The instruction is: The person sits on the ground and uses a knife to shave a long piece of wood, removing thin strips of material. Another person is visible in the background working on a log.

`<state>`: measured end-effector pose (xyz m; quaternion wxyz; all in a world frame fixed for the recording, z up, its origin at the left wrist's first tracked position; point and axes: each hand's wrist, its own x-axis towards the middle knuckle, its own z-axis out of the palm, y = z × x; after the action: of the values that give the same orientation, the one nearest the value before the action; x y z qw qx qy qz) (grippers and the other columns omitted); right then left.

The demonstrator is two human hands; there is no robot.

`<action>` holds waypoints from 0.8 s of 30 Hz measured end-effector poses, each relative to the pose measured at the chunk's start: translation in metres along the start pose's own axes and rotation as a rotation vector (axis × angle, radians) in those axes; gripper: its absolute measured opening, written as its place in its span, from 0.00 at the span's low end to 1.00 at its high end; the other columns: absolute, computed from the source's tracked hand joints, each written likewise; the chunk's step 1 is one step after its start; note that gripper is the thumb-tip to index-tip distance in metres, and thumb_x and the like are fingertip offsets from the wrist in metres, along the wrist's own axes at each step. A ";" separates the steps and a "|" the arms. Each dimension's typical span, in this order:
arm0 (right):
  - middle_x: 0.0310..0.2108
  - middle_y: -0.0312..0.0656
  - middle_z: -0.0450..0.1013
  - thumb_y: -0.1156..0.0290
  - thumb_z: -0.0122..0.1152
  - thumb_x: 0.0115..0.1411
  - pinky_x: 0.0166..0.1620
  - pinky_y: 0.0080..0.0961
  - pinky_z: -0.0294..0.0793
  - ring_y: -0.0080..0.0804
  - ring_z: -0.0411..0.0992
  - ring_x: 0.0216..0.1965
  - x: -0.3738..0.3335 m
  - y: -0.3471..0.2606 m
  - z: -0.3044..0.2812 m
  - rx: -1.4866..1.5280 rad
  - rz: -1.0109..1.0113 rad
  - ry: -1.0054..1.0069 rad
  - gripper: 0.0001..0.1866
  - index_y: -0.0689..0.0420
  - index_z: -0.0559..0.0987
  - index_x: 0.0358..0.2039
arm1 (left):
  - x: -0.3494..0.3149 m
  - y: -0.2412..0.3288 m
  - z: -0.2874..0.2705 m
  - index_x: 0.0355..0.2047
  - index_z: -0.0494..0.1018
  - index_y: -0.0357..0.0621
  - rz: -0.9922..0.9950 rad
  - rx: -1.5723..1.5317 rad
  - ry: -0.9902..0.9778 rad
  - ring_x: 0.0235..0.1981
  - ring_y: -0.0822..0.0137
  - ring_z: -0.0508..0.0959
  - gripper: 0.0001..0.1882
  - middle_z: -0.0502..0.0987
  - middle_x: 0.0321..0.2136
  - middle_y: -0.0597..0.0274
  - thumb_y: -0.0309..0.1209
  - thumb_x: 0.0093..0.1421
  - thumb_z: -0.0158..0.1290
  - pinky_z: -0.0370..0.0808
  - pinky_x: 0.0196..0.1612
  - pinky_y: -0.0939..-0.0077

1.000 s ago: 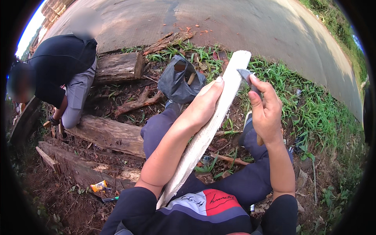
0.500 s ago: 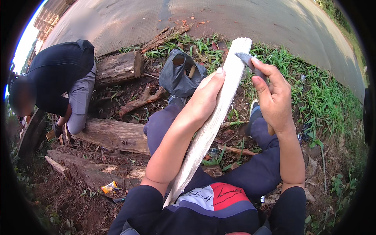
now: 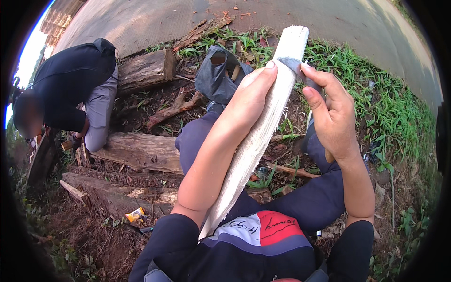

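Observation:
A long pale strip of wood [image 3: 270, 122] slants from my shirt front up and away to the right, its far end squared off. My left hand [image 3: 251, 96] is closed round its left side, thumb lying on top toward the far end. In my right hand [image 3: 332, 110] is a knife [image 3: 291, 63] with a curved grey blade. The blade lies across the wood's upper face, just beyond my left thumb tip. Most of the knife's handle is hidden by my fingers.
Past my knees stands a dark plastic bag [image 3: 217, 77] holding some wooden pieces. Weathered logs [image 3: 141, 152] lie left of my legs, near a yellow wrapper [image 3: 135, 215]. At far left another person [image 3: 70, 84] bends over wood. Grass [image 3: 376, 105] borders a paved road [image 3: 159, 23].
The wood and my left hand have shifted away from me. The blade now sits farther from the wood's far end and closer to my left thumb.

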<state>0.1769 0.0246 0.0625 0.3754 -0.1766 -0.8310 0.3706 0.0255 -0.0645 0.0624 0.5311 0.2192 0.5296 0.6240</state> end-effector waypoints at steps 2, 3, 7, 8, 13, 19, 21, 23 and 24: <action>0.37 0.47 0.75 0.80 0.60 0.60 0.39 0.29 0.74 0.40 0.76 0.35 -0.007 -0.014 0.000 0.011 0.073 -0.091 0.16 0.60 0.78 0.50 | 0.002 0.001 -0.004 0.40 0.73 0.41 0.029 -0.009 -0.017 0.14 0.73 0.72 0.22 0.73 0.19 0.63 0.49 0.70 0.42 0.70 0.15 0.80; 0.36 0.47 0.75 0.80 0.61 0.60 0.37 0.29 0.76 0.40 0.76 0.34 -0.012 -0.022 0.002 -0.001 0.059 -0.183 0.16 0.60 0.78 0.50 | 0.005 0.002 -0.007 0.39 0.73 0.42 0.039 -0.061 -0.002 0.14 0.73 0.72 0.22 0.74 0.19 0.63 0.49 0.70 0.43 0.69 0.16 0.80; 0.30 0.43 0.71 0.82 0.63 0.56 0.28 0.30 0.77 0.36 0.76 0.27 -0.042 -0.037 0.019 0.069 0.018 -0.337 0.20 0.54 0.79 0.49 | 0.009 0.003 -0.019 0.36 0.72 0.45 0.060 0.000 -0.048 0.12 0.73 0.70 0.21 0.73 0.17 0.63 0.50 0.70 0.42 0.68 0.15 0.80; 0.30 0.41 0.70 0.81 0.65 0.54 0.26 0.30 0.77 0.35 0.76 0.25 -0.043 -0.040 0.020 0.046 0.019 -0.353 0.21 0.52 0.80 0.49 | 0.008 0.003 -0.018 0.36 0.72 0.45 0.060 -0.007 -0.036 0.12 0.73 0.70 0.21 0.72 0.17 0.63 0.49 0.70 0.42 0.68 0.15 0.80; 0.30 0.39 0.70 0.79 0.65 0.54 0.25 0.30 0.77 0.34 0.76 0.25 -0.030 -0.030 0.016 0.009 -0.042 -0.328 0.20 0.49 0.81 0.48 | 0.010 0.003 -0.021 0.37 0.71 0.43 -0.041 -0.091 -0.057 0.12 0.73 0.69 0.23 0.70 0.17 0.62 0.50 0.71 0.39 0.67 0.15 0.81; 0.29 0.38 0.69 0.77 0.66 0.54 0.25 0.30 0.76 0.33 0.75 0.24 -0.024 -0.033 0.014 -0.035 -0.048 -0.327 0.20 0.47 0.82 0.48 | 0.013 0.006 -0.020 0.38 0.70 0.40 -0.113 -0.230 -0.133 0.11 0.71 0.67 0.25 0.67 0.17 0.60 0.50 0.72 0.36 0.66 0.13 0.80; 0.29 0.37 0.69 0.77 0.66 0.54 0.25 0.30 0.76 0.33 0.75 0.24 -0.030 -0.039 0.012 0.023 -0.010 -0.343 0.19 0.48 0.82 0.48 | 0.010 0.010 -0.014 0.39 0.70 0.39 -0.147 -0.264 -0.157 0.10 0.71 0.66 0.24 0.67 0.17 0.61 0.49 0.72 0.36 0.65 0.13 0.80; 0.28 0.38 0.69 0.77 0.67 0.54 0.25 0.29 0.75 0.31 0.73 0.22 -0.033 -0.046 0.008 0.072 -0.045 -0.435 0.19 0.48 0.82 0.47 | 0.009 0.012 -0.015 0.40 0.70 0.39 -0.164 -0.317 -0.191 0.10 0.70 0.66 0.23 0.67 0.18 0.60 0.47 0.72 0.36 0.65 0.12 0.80; 0.28 0.40 0.70 0.77 0.66 0.55 0.25 0.28 0.74 0.31 0.73 0.23 -0.032 -0.046 0.006 0.124 -0.036 -0.399 0.18 0.50 0.82 0.47 | 0.009 0.011 -0.018 0.40 0.70 0.39 -0.164 -0.353 -0.213 0.09 0.70 0.66 0.22 0.67 0.18 0.60 0.46 0.72 0.37 0.64 0.11 0.80</action>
<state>0.1929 -0.0273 0.0782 0.2202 -0.0614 -0.8674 0.4419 0.0026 -0.0624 0.0633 0.6632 0.1439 0.3689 0.6351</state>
